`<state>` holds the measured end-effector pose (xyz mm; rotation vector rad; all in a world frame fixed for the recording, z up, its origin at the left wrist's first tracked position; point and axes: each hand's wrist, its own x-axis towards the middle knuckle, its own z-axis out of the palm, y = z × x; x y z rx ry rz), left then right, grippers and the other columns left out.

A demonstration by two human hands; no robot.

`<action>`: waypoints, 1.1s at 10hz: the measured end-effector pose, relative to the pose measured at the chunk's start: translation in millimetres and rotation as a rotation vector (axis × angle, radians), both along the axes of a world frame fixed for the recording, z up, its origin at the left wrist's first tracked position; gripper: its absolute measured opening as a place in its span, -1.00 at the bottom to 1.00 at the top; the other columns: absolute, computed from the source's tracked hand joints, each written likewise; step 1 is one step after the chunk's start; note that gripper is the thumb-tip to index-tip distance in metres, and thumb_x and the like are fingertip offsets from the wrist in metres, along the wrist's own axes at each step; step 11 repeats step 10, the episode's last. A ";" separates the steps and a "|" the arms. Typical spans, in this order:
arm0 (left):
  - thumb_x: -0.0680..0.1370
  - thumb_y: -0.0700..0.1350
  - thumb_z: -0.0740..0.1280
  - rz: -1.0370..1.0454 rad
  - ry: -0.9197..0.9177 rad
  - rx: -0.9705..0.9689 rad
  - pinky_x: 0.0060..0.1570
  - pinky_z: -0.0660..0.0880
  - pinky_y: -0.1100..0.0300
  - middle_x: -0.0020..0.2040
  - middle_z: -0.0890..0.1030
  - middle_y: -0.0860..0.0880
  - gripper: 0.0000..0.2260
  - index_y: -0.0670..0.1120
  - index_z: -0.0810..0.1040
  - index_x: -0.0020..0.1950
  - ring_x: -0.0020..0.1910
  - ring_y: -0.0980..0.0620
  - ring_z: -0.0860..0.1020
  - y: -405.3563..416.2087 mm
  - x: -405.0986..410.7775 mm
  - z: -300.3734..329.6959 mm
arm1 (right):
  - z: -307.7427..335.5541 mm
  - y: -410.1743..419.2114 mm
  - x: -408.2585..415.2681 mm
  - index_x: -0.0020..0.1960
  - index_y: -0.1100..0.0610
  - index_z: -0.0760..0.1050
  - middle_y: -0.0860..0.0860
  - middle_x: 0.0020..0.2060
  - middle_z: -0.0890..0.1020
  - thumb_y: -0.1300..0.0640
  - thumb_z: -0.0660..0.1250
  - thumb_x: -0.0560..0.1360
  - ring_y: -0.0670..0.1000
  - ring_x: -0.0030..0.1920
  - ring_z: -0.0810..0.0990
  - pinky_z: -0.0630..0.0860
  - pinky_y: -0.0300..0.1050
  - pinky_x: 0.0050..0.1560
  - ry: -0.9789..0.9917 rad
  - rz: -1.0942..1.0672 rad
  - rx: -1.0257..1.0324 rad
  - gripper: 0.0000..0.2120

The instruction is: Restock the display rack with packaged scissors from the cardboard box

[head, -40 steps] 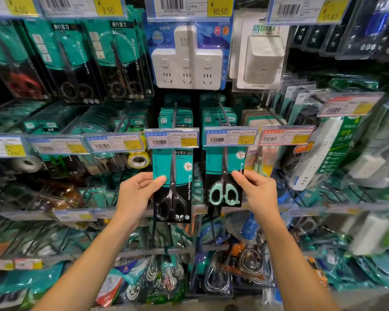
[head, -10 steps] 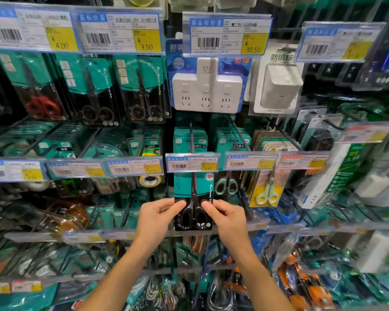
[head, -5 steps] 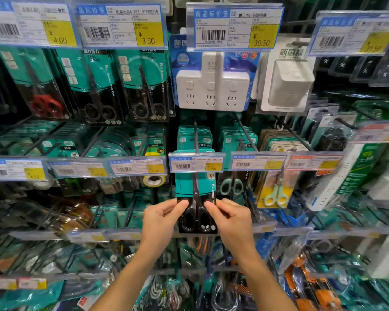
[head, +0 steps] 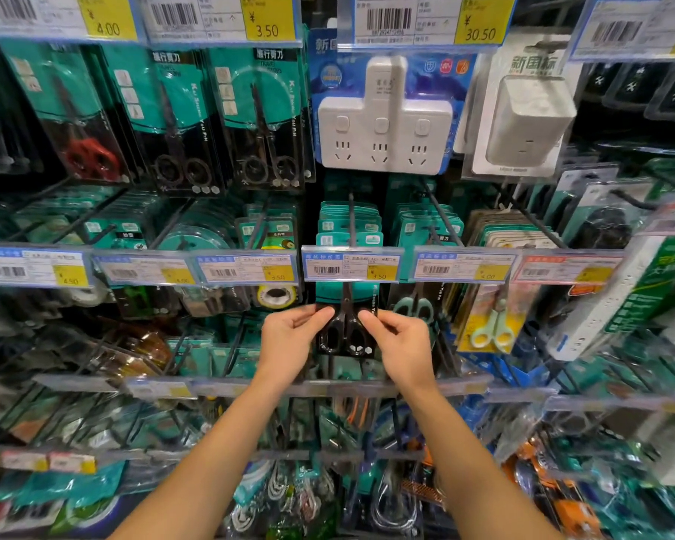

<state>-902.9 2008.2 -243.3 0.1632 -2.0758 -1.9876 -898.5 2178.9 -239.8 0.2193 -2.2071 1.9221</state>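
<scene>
The black-handled scissors pack (head: pixel 345 329) hangs dead centre on the display rack (head: pixel 425 387), directly below the price tag (head: pixel 351 268) marked 3.50, its long axis running straight from 12 to 6 o'clock with the blades up under the tag and the handle loops at the bottom. Both hands pinch its lower part: the left hand (head: pixel 289 339) from 9 o'clock, thumb and fingertips closed on the left edge, the right hand (head: pixel 402 341) from 3 o'clock on the right edge. Neither is nearer; they mirror each other across the pack. More teal cards queue on the peg (head: pixel 350 216) behind at 12 o'clock, so I judge seating it means pushing straight back along that peg.
</scene>
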 end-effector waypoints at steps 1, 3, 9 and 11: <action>0.46 -0.07 0.52 0.028 -0.019 0.029 0.00 0.58 0.31 -0.15 0.73 0.12 -0.77 -0.14 0.69 0.05 -0.09 0.23 0.67 3.8 -14.2 -5.4 | -1.8 -1.3 -14.0 -0.07 0.07 0.71 -0.05 -0.22 0.74 0.07 0.42 0.51 -0.05 -0.14 0.70 0.59 -0.12 -0.08 -0.029 -0.033 -0.008 -0.89; 0.45 0.02 0.52 0.090 -0.042 -0.020 0.05 0.56 0.18 -0.19 0.70 0.17 -0.68 -0.13 0.69 0.12 -0.10 0.24 0.65 5.6 -31.6 -5.1 | -2.5 -3.0 -39.9 0.15 0.22 0.64 0.01 -0.04 0.72 -0.05 0.43 0.49 -0.10 0.01 0.66 0.51 -0.20 0.10 -0.118 -0.097 0.060 -0.62; 0.65 -0.11 0.25 0.130 -0.075 -0.501 -0.08 0.34 0.43 0.18 0.66 -0.11 -0.70 -0.14 0.54 0.35 0.11 0.01 0.60 14.1 -10.9 6.8 | 10.4 -9.0 -20.6 0.02 0.16 0.59 0.14 -0.23 0.67 -0.11 0.17 0.62 0.17 -0.17 0.64 0.51 -0.04 -0.21 -0.049 -0.252 0.633 -0.63; 0.67 -0.10 0.19 0.088 -0.135 -0.641 0.18 0.40 0.25 0.35 0.56 -0.10 -0.64 -0.13 0.44 0.45 0.29 -0.04 0.52 13.2 12.1 8.0 | 14.8 -5.4 3.6 0.19 0.18 0.52 0.18 -0.02 0.65 -0.09 0.15 0.63 0.22 0.01 0.62 0.57 0.07 -0.03 -0.117 -0.245 0.820 -0.62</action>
